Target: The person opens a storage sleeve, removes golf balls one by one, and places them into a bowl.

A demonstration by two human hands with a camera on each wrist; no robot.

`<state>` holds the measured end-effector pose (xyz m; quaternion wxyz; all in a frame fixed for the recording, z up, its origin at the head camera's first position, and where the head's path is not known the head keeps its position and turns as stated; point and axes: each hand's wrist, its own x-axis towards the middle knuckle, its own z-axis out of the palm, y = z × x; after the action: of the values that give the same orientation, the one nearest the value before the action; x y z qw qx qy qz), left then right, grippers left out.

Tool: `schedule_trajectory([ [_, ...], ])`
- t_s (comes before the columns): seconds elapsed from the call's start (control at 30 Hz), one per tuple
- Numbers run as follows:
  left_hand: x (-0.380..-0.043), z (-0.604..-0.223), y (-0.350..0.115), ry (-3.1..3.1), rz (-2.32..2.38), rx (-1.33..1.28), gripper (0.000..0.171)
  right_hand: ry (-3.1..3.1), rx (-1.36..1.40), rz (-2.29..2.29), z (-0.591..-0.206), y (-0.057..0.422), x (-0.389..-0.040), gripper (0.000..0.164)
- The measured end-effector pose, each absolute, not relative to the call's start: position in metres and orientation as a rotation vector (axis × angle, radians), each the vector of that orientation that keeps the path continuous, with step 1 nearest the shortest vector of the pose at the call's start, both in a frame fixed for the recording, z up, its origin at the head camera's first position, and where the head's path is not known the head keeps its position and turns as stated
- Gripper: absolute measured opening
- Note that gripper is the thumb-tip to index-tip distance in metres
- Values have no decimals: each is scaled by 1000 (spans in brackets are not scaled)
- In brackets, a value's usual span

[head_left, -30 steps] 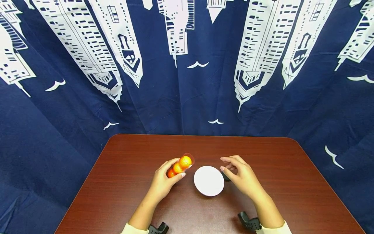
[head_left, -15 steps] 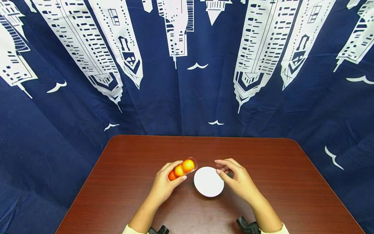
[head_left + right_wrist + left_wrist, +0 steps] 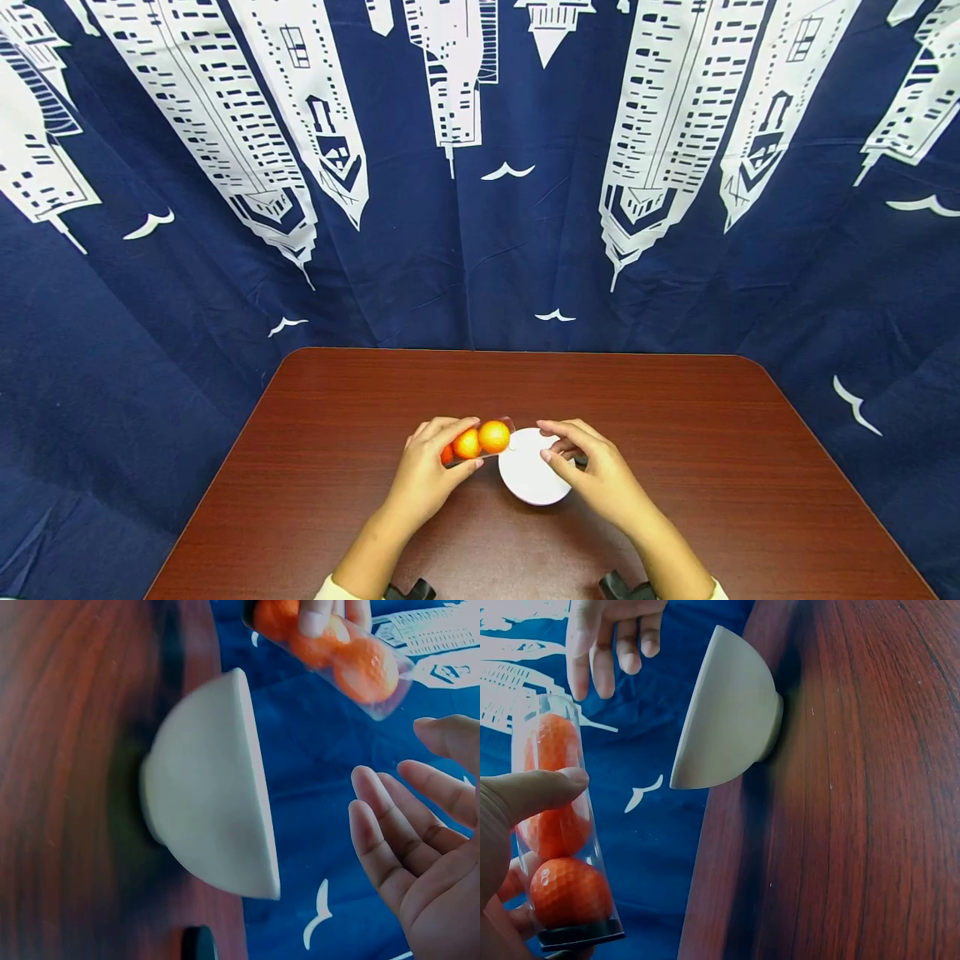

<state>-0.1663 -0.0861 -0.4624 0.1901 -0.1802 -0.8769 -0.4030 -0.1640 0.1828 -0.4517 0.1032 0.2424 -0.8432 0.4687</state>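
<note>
A clear plastic tube (image 3: 549, 706) holds three orange golf balls (image 3: 570, 892) in a row, with a black cap (image 3: 581, 934) closing its lower end. My left hand (image 3: 422, 475) grips the tube, thumb laid across its side in the left wrist view. The tube lies tilted, its uncapped-looking end at the left rim of a white bowl (image 3: 528, 477) in the head view. The bowl stands upright on the table. Over the bowl's right side my right hand (image 3: 600, 471) hovers with relaxed, bent fingers and nothing in them.
A small black object (image 3: 199, 943) sits on the table behind the bowl's right side, partly hidden by my right hand in the head view. The brown wooden table (image 3: 360, 383) meets a blue cloth (image 3: 420, 275) printed with white buildings.
My left hand has brought the tube rightward and nearer to me, tipping it flatter, up to the bowl. My right hand has moved left, from beside the bowl to over it.
</note>
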Motion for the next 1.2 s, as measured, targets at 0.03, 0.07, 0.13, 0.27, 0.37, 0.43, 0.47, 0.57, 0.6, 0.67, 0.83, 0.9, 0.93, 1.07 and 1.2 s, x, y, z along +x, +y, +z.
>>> schedule_trajectory([
  [0.03,-166,-462,-86,-2462,-1102,-510,56,-2487,720,1404,-453,181,-163,38],
  [0.07,-166,-462,-85,-2460,-1079,-514,56,-2483,729,1419,-454,180,-163,38],
  [0.13,-165,-462,-84,-2457,-1024,-523,56,-2471,744,1444,-456,177,-162,39],
  [0.27,-163,-462,-83,-2446,-913,-549,57,-2455,764,1484,-459,172,-160,42],
  [0.37,-163,-461,-82,-2440,-841,-565,57,-2456,773,1524,-460,169,-159,44],
  [0.43,-162,-460,-82,-2444,-789,-579,58,-2462,776,1557,-460,167,-159,45],
  [0.47,-162,-459,-81,-2446,-769,-587,58,-2465,778,1572,-461,167,-158,45],
  [0.57,-160,-457,-80,-2458,-702,-613,58,-2466,780,1610,-461,165,-157,46],
  [0.6,-159,-457,-79,-2461,-686,-622,57,-2464,779,1621,-462,164,-157,46],
  [0.67,-157,-456,-78,-2469,-655,-631,57,-2458,777,1632,-463,163,-156,45],
  [0.83,-155,-457,-77,-2472,-555,-639,59,-2435,754,1667,-467,161,-156,41],
  [0.9,-155,-457,-78,-2460,-520,-646,59,-2426,748,1686,-468,161,-156,41],
  [0.93,-155,-456,-78,-2455,-507,-650,60,-2426,748,1693,-469,161,-155,41],
  [1.07,-156,-455,-78,-2433,-485,-665,60,-2448,731,1746,-470,161,-155,45],
  [1.2,-156,-455,-78,-2421,-485,-673,60,-2466,690,1820,-471,162,-155,48],
])
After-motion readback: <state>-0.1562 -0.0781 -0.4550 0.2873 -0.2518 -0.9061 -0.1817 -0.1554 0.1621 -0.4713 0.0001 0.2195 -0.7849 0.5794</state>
